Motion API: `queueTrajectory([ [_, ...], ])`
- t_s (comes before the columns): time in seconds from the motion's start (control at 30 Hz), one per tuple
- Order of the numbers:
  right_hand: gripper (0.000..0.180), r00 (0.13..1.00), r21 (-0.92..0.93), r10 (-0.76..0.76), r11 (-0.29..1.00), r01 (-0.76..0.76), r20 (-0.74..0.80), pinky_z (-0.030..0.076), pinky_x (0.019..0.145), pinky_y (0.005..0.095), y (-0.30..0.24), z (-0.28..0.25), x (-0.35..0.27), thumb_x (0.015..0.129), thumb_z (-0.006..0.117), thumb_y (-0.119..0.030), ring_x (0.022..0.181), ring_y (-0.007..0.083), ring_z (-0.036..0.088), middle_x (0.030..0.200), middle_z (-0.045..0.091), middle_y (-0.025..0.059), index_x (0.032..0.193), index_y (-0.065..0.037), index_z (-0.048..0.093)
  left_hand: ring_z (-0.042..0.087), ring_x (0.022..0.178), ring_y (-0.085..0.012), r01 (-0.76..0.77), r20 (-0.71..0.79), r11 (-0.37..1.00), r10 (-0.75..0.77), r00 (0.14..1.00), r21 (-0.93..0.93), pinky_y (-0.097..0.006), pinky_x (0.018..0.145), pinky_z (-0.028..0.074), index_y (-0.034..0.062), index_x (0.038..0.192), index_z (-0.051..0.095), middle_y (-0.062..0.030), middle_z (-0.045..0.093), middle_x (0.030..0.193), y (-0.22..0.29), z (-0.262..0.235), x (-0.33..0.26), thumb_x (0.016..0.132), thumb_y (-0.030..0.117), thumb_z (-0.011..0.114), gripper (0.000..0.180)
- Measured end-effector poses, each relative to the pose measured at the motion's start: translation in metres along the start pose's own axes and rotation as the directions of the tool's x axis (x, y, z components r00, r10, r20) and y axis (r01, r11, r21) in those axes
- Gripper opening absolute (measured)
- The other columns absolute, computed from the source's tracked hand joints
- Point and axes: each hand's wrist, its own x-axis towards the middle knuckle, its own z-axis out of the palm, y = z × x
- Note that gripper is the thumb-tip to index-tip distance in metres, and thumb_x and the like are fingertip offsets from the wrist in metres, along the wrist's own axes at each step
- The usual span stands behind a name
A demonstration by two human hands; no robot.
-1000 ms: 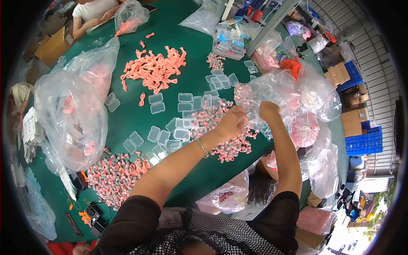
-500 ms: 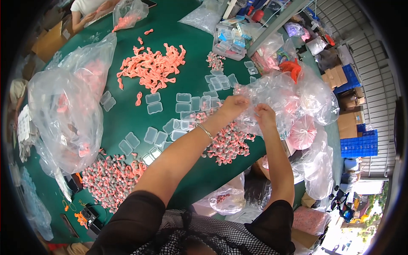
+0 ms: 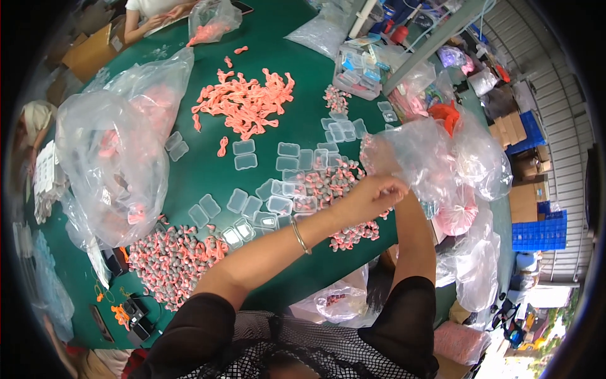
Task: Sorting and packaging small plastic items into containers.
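My left hand [image 3: 380, 194], with a bangle [image 3: 300, 237] on its wrist, is in front of my right forearm. Its fingers are curled together; what they hold, if anything, is hidden. Beyond it, my right hand [image 3: 382, 159] is at a clear plastic bag [image 3: 420, 151], blurred and partly seen through the film, so its fingers cannot be made out. Small pink-and-grey knotted pieces [image 3: 332, 184] lie heaped left of the hands, some beneath my left wrist. Beside them are several small clear plastic boxes [image 3: 279, 204].
A bigger heap of pink-and-grey pieces [image 3: 170, 265] lies near left. Coral elastic bands [image 3: 243, 104] are piled farther back. Large clear bags [image 3: 113, 170] stand at left. A plastic bin [image 3: 358, 72] and a grey post [image 3: 429, 47] are at back right. Another person's hands [image 3: 167, 16] show far left.
My left hand has come nearer and a little right, across my right forearm. My right hand has moved farther forward to the clear bag. The whole view has shifted slightly.
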Motion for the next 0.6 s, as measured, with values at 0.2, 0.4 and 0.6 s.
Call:
queueTrajectory([
  [0.2,0.032,0.978,-0.153,0.206,0.966,-0.21,-0.045,0.043,0.076,0.0503,-0.005,0.022,0.009,0.081,0.059,-0.026,0.089,0.0438,0.054,0.094,0.059,0.0241,0.097,0.003,0.058,0.055,0.08,-0.0085,-0.061,-0.025,0.994,0.063,0.998,0.091,-0.024,0.068,0.045,0.0039,0.103,0.062,-0.0025,0.062,0.094,-0.009,-0.005,-0.034,0.091,0.004,0.056,0.014],
  [0.4,0.03,0.965,0.001,0.147,0.989,-0.151,-0.215,0.044,0.076,0.0481,-0.034,-0.001,0.009,0.082,0.058,-0.023,0.087,0.0423,0.057,0.096,0.061,0.0242,0.098,0.002,0.061,0.058,0.091,-0.0159,-0.08,-0.023,0.992,0.082,0.996,0.1,-0.027,0.083,0.046,0.0018,0.104,0.06,-0.0068,0.061,0.1,-0.009,-0.006,-0.049,0.089,-0.002,0.056,0.015],
  [0.6,0.035,0.961,-0.09,0.276,0.958,-0.273,0.023,0.044,0.08,0.0482,-0.041,-0.016,0.016,0.08,0.061,-0.025,0.093,0.042,0.057,0.099,0.061,0.025,0.103,0.001,0.06,0.059,0.088,-0.0218,-0.118,-0.107,0.992,0.123,0.987,0.054,-0.032,0.075,0.048,0.0008,0.099,0.061,-0.0101,0.059,0.095,-0.004,-0.006,-0.054,0.086,-0.001,0.058,0.013],
])
